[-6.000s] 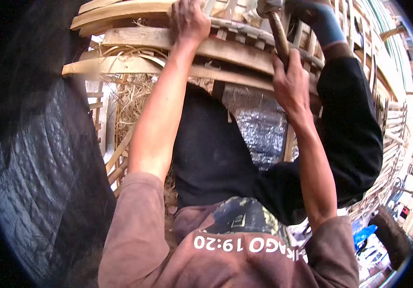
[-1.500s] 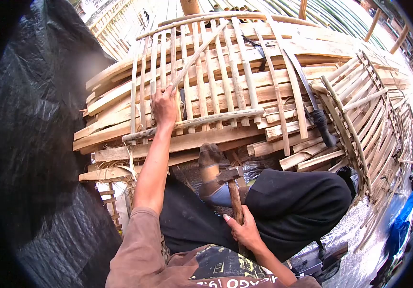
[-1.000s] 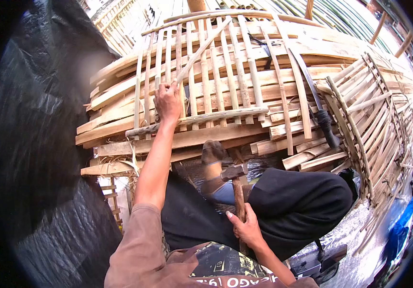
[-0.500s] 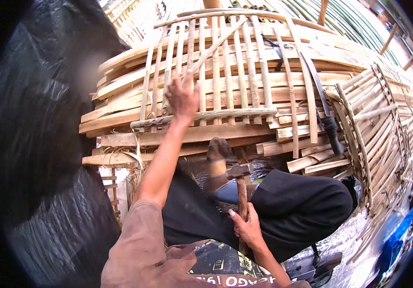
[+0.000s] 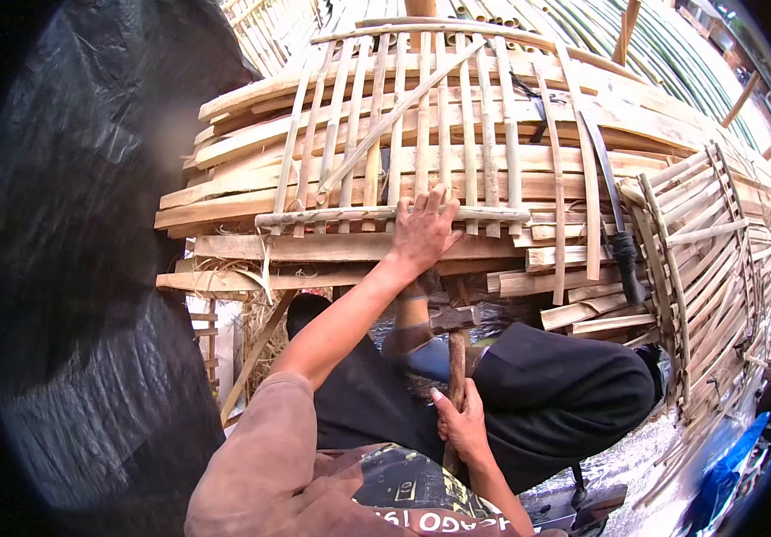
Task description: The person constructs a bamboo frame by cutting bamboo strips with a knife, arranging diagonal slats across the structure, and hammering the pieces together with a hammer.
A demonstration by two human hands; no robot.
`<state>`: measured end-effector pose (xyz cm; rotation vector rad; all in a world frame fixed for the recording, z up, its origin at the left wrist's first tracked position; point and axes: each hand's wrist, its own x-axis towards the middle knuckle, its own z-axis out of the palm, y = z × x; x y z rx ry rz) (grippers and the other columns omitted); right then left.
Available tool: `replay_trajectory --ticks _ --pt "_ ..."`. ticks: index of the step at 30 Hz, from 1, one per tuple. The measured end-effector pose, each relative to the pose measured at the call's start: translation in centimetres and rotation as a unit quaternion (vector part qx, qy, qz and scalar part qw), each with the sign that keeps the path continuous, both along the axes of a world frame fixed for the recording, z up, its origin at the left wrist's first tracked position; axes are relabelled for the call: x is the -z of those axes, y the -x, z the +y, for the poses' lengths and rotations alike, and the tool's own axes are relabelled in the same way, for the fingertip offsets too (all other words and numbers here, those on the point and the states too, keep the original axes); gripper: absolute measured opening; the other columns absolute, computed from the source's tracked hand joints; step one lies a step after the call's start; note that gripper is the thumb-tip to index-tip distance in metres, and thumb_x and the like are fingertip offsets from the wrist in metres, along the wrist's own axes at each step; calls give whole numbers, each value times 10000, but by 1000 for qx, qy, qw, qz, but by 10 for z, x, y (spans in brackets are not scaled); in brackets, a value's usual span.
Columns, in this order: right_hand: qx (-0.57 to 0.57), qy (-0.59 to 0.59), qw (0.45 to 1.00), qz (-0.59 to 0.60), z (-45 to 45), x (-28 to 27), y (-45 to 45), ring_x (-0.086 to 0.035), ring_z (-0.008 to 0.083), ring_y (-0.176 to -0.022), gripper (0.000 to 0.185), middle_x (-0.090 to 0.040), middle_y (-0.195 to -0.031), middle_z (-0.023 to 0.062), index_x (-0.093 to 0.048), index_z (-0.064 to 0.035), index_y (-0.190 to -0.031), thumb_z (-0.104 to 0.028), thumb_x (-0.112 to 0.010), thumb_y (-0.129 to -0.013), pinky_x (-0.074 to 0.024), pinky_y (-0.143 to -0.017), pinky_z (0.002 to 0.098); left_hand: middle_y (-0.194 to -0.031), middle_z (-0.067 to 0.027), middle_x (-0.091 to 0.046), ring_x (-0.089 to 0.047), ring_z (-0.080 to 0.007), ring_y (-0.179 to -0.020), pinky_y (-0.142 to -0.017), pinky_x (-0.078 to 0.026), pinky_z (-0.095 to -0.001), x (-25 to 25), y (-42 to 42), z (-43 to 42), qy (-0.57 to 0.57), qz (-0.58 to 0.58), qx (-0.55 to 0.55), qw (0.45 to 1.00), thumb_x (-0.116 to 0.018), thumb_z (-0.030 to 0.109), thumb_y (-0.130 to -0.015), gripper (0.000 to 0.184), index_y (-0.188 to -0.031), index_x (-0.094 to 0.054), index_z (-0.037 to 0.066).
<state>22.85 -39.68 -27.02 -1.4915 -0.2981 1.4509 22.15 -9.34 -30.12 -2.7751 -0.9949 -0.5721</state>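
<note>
A frame of upright bamboo slats (image 5: pixel 444 134) lies across a stack of split wood, with a bottom rail (image 5: pixel 323 216) along its near side. A diagonal bamboo strip (image 5: pixel 394 112) crosses the slats. My left hand (image 5: pixel 423 234) is on the middle of that rail, its fingers over the top and the thumb below. My right hand (image 5: pixel 464 421) grips the wooden handle of a hammer (image 5: pixel 455 345) in front of my lap. The hammer stands upright, metal head on top.
Split wood planks (image 5: pixel 314 249) lie beneath the frame. To the right are a long blade with a dark handle (image 5: pixel 625 259) and another slatted bamboo panel (image 5: pixel 699 251). Black plastic sheeting (image 5: pixel 90 268) hangs at left. Green bamboo poles (image 5: pixel 573 45) lie behind.
My left hand has moved right and toward me, from the diagonal strip's lower end to the bottom rail. The right hand still holds the hammer upright. The view has shifted slightly.
</note>
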Motion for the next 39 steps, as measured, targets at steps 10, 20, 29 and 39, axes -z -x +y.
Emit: replay_trajectory --ticks 10,20,29,39 --pt "3 0 1000 -7 -3 1 -2 -428 77 -430 356 -435 -617 -18 -437 -69 -1009 -267 -705 -885 -353 -373 242 -1215 -107 -408 -457 -275 -1138 -853 -428 -474 -32 66 21 -8 44 113 993 -752 371 -781 515 -1178 -518 142" --pt "-25 -22 999 -30 -2 1 6 -414 60 -421 332 -422 -606 -28 -409 -96 -995 -226 -697 -893 -354 -364 223 -1152 -100 -533 -526 -289 -1079 -952 -408 -413 -76 169 57 -23 52 143 988 -810 243 -706 655 -1282 -520 125" --pt "-25 -12 997 -70 -4 6 9 -429 84 -520 358 -459 -679 -7 -499 -37 -1010 -276 -723 -864 -364 -447 269 -1090 -79 -513 -558 -204 -944 -804 -373 -361 -107 146 71 -6 128 175 976 -720 180 -632 583 -1195 -569 175" --pt "-30 0 997 -70 -1 8 8 -432 83 -499 356 -447 -664 -9 -485 -39 -987 -274 -723 -865 -363 -430 273 -1096 -78 -583 -578 -232 -979 -865 -369 -399 -117 141 77 14 110 219 969 -650 106 -639 457 -1081 -541 77"
